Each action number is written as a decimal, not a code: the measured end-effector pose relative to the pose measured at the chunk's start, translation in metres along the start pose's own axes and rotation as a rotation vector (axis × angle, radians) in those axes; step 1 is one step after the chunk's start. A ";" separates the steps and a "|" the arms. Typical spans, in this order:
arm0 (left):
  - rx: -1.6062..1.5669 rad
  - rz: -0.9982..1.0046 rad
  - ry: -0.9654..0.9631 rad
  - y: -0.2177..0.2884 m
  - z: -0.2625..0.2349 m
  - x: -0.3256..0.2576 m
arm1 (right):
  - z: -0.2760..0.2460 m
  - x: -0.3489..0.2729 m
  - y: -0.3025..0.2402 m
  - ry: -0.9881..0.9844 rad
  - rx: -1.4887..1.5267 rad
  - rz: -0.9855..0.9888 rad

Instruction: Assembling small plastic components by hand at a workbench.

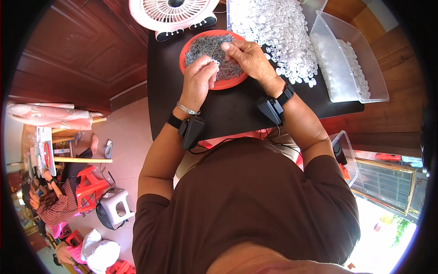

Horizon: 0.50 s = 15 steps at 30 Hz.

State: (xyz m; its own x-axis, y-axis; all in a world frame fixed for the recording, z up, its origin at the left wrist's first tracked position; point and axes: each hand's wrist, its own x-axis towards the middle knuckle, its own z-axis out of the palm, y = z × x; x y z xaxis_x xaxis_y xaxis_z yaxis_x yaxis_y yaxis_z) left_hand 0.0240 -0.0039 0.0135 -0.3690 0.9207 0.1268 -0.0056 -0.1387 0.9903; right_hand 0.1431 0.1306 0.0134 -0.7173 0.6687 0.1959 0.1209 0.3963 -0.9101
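Note:
A red round tray (223,84) full of small grey metal pieces (205,45) sits on the black table (237,109). My left hand (199,77) hovers over the tray's near side, fingers pinched on a small white plastic piece (214,60). My right hand (248,57) meets it from the right, thumb and finger closed on a thin grey metal piece against the white one. Both wrists carry black strapped devices.
A heap of white plastic pieces (278,27) covers the table's far right. A clear plastic bin (340,59) with more white pieces stands at the right edge. A pink-and-white fan (175,13) stands behind the tray. People sit by red stools (91,187) at lower left.

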 end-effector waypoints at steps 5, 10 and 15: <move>-0.020 -0.030 -0.015 0.001 0.002 0.000 | 0.006 -0.002 -0.005 -0.062 0.215 0.071; -0.030 0.003 -0.018 0.002 0.001 -0.001 | 0.003 -0.004 -0.008 -0.223 0.287 0.059; 0.014 0.029 -0.027 0.002 0.002 0.000 | 0.003 -0.007 -0.012 -0.246 0.295 0.061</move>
State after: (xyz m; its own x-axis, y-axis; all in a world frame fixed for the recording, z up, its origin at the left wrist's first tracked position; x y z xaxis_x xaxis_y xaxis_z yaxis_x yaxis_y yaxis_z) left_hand 0.0255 -0.0040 0.0153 -0.3440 0.9258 0.1569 0.0180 -0.1606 0.9869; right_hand 0.1445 0.1197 0.0225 -0.8624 0.5004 0.0768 -0.0079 0.1384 -0.9903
